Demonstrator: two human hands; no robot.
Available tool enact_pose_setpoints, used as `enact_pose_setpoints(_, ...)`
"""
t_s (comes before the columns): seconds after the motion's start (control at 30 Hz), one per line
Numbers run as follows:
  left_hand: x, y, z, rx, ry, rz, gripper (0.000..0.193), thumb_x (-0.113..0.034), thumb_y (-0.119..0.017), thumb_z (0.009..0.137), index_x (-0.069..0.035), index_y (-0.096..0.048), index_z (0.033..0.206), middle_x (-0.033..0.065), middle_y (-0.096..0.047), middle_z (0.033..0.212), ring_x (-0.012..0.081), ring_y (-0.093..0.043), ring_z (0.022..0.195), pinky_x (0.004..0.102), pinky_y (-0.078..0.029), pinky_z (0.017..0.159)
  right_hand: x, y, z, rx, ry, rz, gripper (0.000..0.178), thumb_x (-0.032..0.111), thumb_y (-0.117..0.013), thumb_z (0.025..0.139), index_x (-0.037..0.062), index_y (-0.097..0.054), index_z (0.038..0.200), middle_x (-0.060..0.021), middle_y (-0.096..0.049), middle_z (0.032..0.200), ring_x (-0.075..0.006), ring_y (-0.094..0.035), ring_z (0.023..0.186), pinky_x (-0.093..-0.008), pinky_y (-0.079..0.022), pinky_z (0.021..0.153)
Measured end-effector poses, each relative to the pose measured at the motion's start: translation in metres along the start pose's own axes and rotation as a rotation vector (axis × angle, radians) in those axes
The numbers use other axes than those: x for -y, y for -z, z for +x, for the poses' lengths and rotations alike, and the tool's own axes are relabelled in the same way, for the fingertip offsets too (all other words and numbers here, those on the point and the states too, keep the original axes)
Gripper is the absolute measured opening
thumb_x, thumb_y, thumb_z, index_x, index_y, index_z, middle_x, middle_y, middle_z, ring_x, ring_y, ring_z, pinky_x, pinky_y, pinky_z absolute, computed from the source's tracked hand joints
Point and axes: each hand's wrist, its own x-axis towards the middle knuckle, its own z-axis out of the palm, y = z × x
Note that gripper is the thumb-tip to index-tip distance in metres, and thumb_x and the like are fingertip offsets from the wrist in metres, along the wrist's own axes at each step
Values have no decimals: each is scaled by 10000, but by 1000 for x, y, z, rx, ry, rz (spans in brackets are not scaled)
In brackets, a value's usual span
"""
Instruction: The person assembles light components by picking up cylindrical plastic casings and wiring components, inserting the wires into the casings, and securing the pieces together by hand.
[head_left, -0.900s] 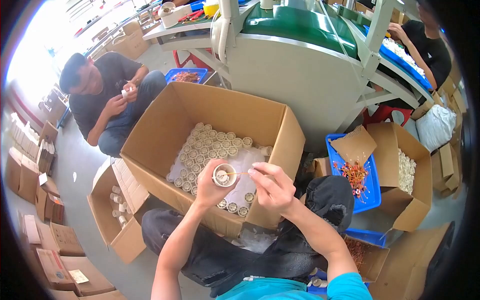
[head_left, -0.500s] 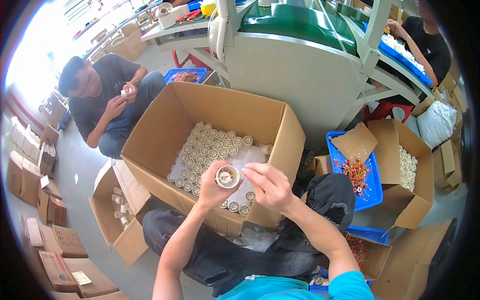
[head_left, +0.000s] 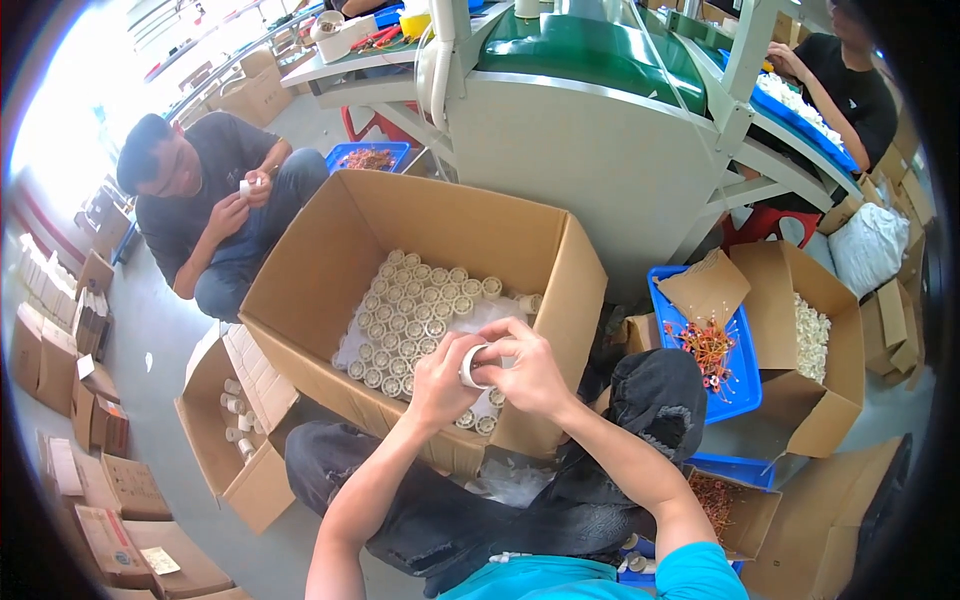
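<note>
My left hand [head_left: 441,387] is wrapped round a white plastic cylindrical cup [head_left: 467,368], tilted with its open end facing right. The closed fingers of my right hand [head_left: 530,370] are at that opening, and their tips reach into it. Whatever they pinch is hidden. Both hands are above the near side of a large cardboard box [head_left: 440,205]. Inside the box, rows of white cylinders [head_left: 410,300] stand packed together beside clear plastic film.
On the left, a person [head_left: 225,190] handles another white cylinder near a small box [head_left: 225,460] of cylinders. A blue tray [head_left: 745,395] of red-orange wires and a box [head_left: 835,385] of white parts stand right. Beyond is a machine with a green belt [head_left: 590,60].
The cup has turned from facing up to facing right. My right hand has come in from holding a thin yellowish wire beside the cup to its opening; the wire no longer shows.
</note>
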Motion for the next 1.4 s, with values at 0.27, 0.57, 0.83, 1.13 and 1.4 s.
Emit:
enact_pose_setpoints(0.27, -1, -1, 1, -55, -16, -64, 492, 56, -752, 638, -56, -582, 1086, 130, -625, 1014, 324, -674, 799, 381, -557, 645, 14, -2, -5, -47, 22, -159, 204, 75, -794, 670, 57, -779, 873, -123, -643, 1111, -270, -622, 1058, -382, -509, 906)
enact_pose_setpoints(0.57, -4, -7, 3, -69, -5, -121, 466, 38, -786, 655, -52, -577, 1062, 137, -633, 986, 310, -655, 836, 369, -543, 695, 11, 3, -5, -17, -82, -32, 156, 80, -747, 762, 42, -775, 911, -141, -652, 1131, -286, -645, 1015, -377, -514, 899)
enact_pose_setpoints(0.83, 0, -12, 3, -74, -37, -122, 445, 29, -789, 668, -38, -565, 1047, 136, -631, 968, 308, -647, 820, 372, -533, 684, 10, 1, -5, -33, 21, -65, 147, 41, -729, 764, 22, -768, 904, -142, -653, 1123, -283, -646, 1008, -372, -524, 873)
enact_pose_setpoints(1.13, 5, -12, -4, -64, -36, -68, 473, 37, -779, 663, -44, -554, 1070, 153, -619, 969, 322, -643, 799, 377, -529, 668, 0, -7, -6, -58, 15, 35, 122, 77, -722, 739, 24, -766, 841, -159, -660, 1101, -301, -636, 1002, -397, -509, 869)
enact_pose_setpoints(1.4, 2, -15, -2, -141, -74, -77, 438, 27, -783, 664, -28, -573, 1043, 147, -634, 943, 290, -652, 816, 343, -524, 705, 5, -3, -4, -29, 39, -18, 153, 44, -717, 767, 46, -775, 909, -159, -645, 1164, -300, -638, 1048, -386, -522, 897)
